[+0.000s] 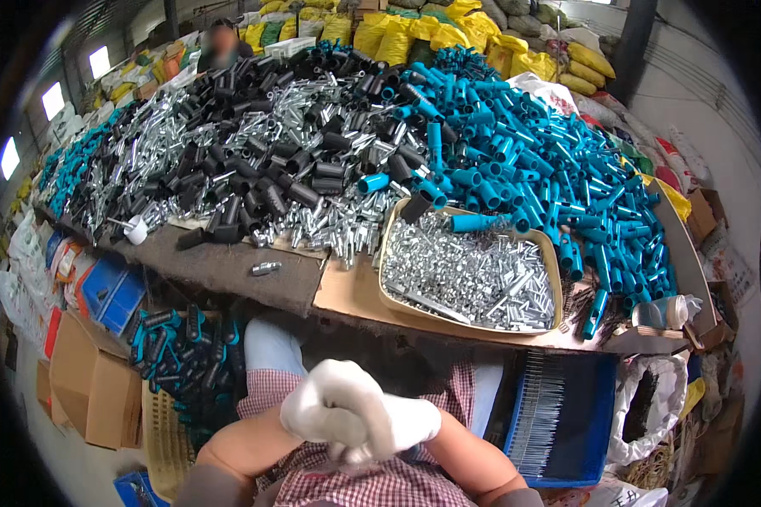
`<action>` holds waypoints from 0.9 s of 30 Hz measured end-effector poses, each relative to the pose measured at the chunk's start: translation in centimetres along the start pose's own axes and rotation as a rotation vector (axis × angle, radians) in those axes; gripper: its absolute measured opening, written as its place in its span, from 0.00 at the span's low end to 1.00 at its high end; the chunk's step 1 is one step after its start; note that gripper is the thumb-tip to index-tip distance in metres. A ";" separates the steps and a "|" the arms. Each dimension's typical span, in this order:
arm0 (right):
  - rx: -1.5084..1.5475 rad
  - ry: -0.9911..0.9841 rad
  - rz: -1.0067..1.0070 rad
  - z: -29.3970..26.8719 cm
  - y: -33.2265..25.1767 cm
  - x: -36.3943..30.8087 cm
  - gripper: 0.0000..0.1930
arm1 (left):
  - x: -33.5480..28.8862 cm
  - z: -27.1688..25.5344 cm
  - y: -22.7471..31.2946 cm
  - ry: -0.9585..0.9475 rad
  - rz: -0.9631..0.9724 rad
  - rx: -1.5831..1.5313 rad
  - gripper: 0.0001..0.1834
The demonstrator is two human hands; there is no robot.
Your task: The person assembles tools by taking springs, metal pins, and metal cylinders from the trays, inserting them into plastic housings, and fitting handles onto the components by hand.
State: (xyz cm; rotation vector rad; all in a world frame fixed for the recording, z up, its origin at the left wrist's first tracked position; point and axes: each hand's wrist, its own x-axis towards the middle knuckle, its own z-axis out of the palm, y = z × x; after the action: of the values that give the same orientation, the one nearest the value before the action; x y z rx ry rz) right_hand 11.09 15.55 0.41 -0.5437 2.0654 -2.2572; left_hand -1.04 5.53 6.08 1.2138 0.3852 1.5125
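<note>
My left hand (328, 400) and my right hand (404, 422), both in white gloves, are pressed together above my lap. Their fingers are closed and overlap, so whatever they may hold is hidden. Beyond them, on the front of the bench, stands a cream tray (384, 287) full of small silver metal parts (465, 266). A single metal fitting (265, 268) lies by itself on the brown mat (220, 275) to the left of the tray.
Teal tubes (516, 160) heap at the right, black sleeves (254, 182) and silver parts (271, 127) at the left. A blue crate (579, 422) with metal rods (536, 414) is low right. Black-and-teal handles (182, 346) fill a basket low left. Another person (220, 46) is far left.
</note>
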 end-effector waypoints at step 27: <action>-0.679 0.258 0.097 0.5 0.6 0.1 0.21 | -2.9 2.5 -1.0 0.441 0.097 0.392 0.16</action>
State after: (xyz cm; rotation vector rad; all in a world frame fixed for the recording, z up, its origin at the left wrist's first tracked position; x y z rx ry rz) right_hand 11.03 15.02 -0.16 -0.1539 2.9114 -1.5982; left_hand 1.20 2.45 5.02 1.1988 0.9636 1.8477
